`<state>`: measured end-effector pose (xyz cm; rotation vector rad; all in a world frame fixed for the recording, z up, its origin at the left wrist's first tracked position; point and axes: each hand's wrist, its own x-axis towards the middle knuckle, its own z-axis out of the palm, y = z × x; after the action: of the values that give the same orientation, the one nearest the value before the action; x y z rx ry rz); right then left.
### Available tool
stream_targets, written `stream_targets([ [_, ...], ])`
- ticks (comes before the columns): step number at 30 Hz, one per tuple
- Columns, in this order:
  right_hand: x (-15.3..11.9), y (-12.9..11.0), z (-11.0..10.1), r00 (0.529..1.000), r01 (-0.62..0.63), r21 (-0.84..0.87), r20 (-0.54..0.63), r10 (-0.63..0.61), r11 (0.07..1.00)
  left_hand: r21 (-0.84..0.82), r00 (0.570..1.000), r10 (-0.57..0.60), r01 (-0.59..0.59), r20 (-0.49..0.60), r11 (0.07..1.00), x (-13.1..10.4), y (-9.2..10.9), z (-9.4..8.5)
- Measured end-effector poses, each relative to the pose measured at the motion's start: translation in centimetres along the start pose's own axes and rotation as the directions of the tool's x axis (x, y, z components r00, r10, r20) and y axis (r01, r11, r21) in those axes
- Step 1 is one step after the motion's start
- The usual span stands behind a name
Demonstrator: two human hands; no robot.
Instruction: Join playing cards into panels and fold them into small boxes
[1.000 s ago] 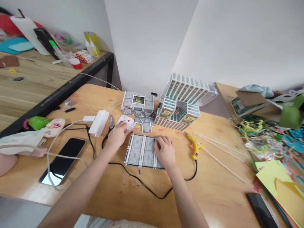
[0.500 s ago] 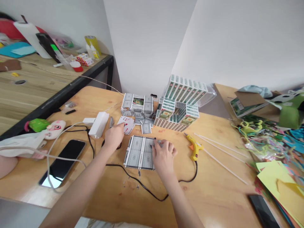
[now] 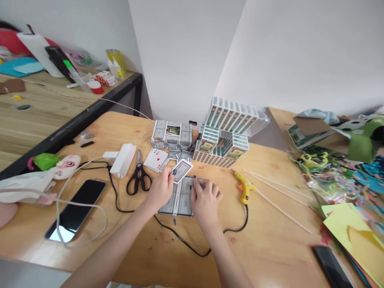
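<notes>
A single playing card (image 3: 182,171), its patterned back facing up, is pinched in my left hand (image 3: 161,189) over the upper left of a flat panel made of playing cards (image 3: 183,200). My right hand (image 3: 206,200) lies on the panel's right part, fingers bent round its edge and thumb pressing near the top; the fingertips are partly hidden. Left of the panel is a face-up stack of playing cards (image 3: 155,159), showing red hearts. Black-handled scissors (image 3: 139,176) lie beside that stack.
Behind the panel stand a box-shaped card structure (image 3: 172,134) and a tall stack of green-white card boxes (image 3: 231,116). A yellow glue gun (image 3: 245,187) lies to the right, its black cable (image 3: 186,240) crossing in front. White sticks (image 3: 282,208), phones and paper scraps lie around.
My left hand has come from the card stack towards the panel, now with one card in it, uncovering the scissors. My right hand has stayed on the panel.
</notes>
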<state>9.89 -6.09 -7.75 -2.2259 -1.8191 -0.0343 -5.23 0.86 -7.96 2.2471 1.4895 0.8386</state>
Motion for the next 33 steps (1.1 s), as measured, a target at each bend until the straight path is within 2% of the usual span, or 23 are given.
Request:
stream_targets([
  [13,-0.1,-0.5,-0.1,1.0,-0.015,0.007,0.01,0.015,1.0,-0.013,0.978,0.196,-0.195,0.078,0.981,0.6,0.3,0.4],
  [16,-0.1,0.1,-0.8,0.999,0.025,0.094,0.024,-0.027,0.995,-0.058,0.968,0.241,-0.237,0.064,0.97,0.8,0.2,-0.2],
  [19,0.1,1.0,-1.7,0.999,0.023,0.323,-0.038,-0.011,0.946,-0.195,0.959,0.285,-0.277,0.012,0.941,0.7,1.1,-1.1],
  [21,0.3,1.5,-2.2,0.994,-0.016,0.588,-0.077,0.076,0.809,-0.278,0.973,0.229,-0.221,-0.006,0.935,0.6,2.2,-1.7],
  [23,0.6,2.0,-2.6,0.991,-0.06,0.82,-0.018,0.13,0.569,-0.314,0.99,0.132,-0.112,0.043,0.943,0.5,3.5,-2.0],
  [25,1.0,2.8,-2.7,0.989,-0.12,0.92,0.077,0.129,0.374,-0.333,0.991,0.068,-0.025,0.118,0.942,0.5,4.4,-2.1],
  [26,1.1,3.4,-2.7,0.984,-0.147,0.932,0.105,0.14,0.332,-0.34,0.989,0.044,0.008,0.145,0.94,0.5,4.6,-2.1],
  [28,1.2,4.9,-2.7,0.967,-0.188,0.918,0.11,0.23,0.35,-0.35,0.989,-0.02,0.072,0.149,0.934,0.5,4.6,-2.0],
  [31,1.0,7.6,-2.7,0.915,-0.262,0.862,0.079,0.396,0.433,-0.393,0.982,-0.169,0.189,0.084,0.9,0.6,3.7,-2.1],
  [33,0.7,9.1,-2.7,0.909,-0.284,0.862,0.101,0.405,0.421,-0.455,0.964,-0.252,0.261,0.082,0.851,0.7,3.1,-2.3],
])
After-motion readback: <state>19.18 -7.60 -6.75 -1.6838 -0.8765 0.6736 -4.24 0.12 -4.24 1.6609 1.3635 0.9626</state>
